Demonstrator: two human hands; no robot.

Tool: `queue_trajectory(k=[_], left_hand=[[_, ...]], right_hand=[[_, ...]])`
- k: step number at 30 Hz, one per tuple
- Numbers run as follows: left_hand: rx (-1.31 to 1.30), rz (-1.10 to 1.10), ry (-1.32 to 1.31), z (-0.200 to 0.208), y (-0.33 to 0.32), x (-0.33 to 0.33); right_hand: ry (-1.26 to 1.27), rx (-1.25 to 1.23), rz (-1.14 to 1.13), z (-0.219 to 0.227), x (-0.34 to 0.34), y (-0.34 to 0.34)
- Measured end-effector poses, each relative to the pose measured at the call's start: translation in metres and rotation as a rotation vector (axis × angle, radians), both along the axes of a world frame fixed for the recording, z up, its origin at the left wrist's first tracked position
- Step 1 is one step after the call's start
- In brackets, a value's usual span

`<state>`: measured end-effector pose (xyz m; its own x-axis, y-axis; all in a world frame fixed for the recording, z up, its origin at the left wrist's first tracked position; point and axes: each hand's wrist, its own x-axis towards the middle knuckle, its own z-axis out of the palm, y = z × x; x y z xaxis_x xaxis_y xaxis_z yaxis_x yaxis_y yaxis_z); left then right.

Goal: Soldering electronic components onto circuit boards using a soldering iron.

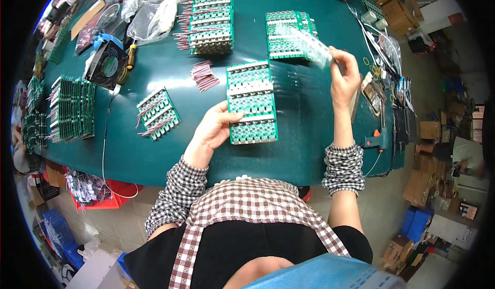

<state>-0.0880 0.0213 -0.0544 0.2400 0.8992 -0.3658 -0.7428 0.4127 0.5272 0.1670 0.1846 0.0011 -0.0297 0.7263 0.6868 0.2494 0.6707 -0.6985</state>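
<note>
My left hand (212, 129) grips the left edge of a green circuit board panel (252, 101), its thumb lying on the face. Rows of small parts and white strips cross this panel. Up at the right, my right hand (344, 77) pinches a clear, see-through plastic piece (314, 45), blurred, whose exact kind I cannot make out. That piece hangs partly over a stack of green circuit boards (283, 36). A small bundle of dark red wires (204, 76) lies left of the held panel. Farther left rests a smaller board with wires (158, 113).
A tall board stack with red wires (211, 21) stands at the back. To the left are a black fan (106, 64), a yellow screwdriver (131, 57) and upright boards (72, 108). A glue gun (375, 140) lies at the right edge of the green table (304, 160).
</note>
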Motion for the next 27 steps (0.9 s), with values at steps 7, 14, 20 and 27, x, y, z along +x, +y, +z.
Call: queue_trajectory(k=[7, 14, 20, 27], left_hand=[[0.029, 0.039, 0.034, -0.001, 0.004, -0.006], [0.021, 0.031, 0.095, 0.004, -0.006, -0.004], [0.03, 0.051, 0.182, 0.007, -0.021, -0.001], [-0.015, 0.014, 0.338, -0.004, -0.062, 0.021]], right_hand=[[-0.136, 0.281, -0.075, -0.002, 0.034, -0.035], [-0.155, 0.284, -0.104, -0.008, 0.043, -0.057], [-0.3, 0.259, -0.224, 0.0, 0.046, -0.095], [-0.667, -0.002, -0.571, -0.014, 0.037, -0.188]])
